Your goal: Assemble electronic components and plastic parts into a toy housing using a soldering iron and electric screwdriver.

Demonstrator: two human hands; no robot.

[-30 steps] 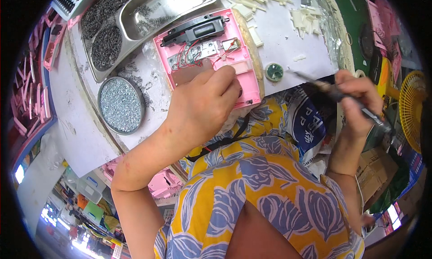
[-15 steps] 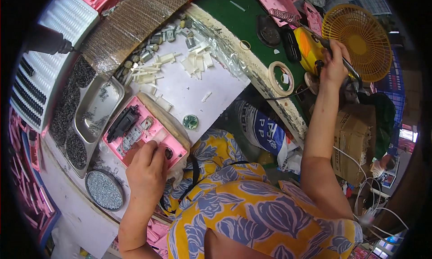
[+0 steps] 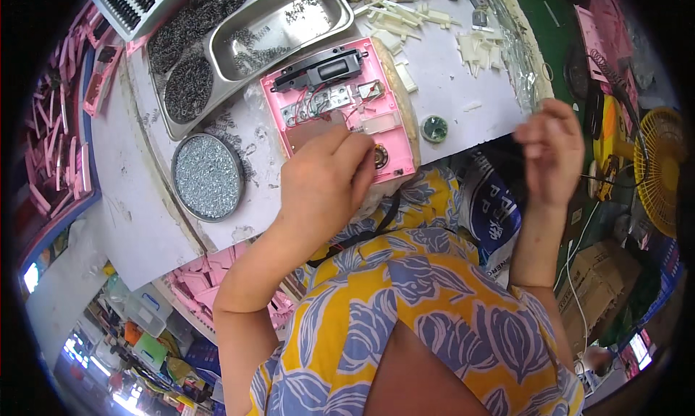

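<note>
A pink plastic housing (image 3: 397, 145) lies on the worktable, its hollow side up. Inside it are a black mechanism (image 3: 334, 70), a metal plate (image 3: 318, 105), thin red wires, a brown board (image 3: 308, 132) and a round part (image 3: 381, 155). My left hand (image 3: 318, 173) reaches into the housing with its fingers curled together over the brown board. Their tips are partly hidden, so what they pinch cannot be made out. My right hand (image 3: 552, 155) is raised off the table's right edge, fingers loosely bent and apart, holding nothing.
A round dish of small metal pieces (image 3: 208, 176) and a steel tray (image 3: 279, 36) with dark springs stand left. White plastic parts (image 3: 478, 51) and a green-filled round container (image 3: 434, 129) lie right. Farther right are a yellow tool (image 3: 612, 130) and a yellow fan (image 3: 659, 170).
My right hand has let go of the dark cable-like thing by the yellow tool and come back toward the table. My left hand stays at the housing. The whole view has turned and shifted left.
</note>
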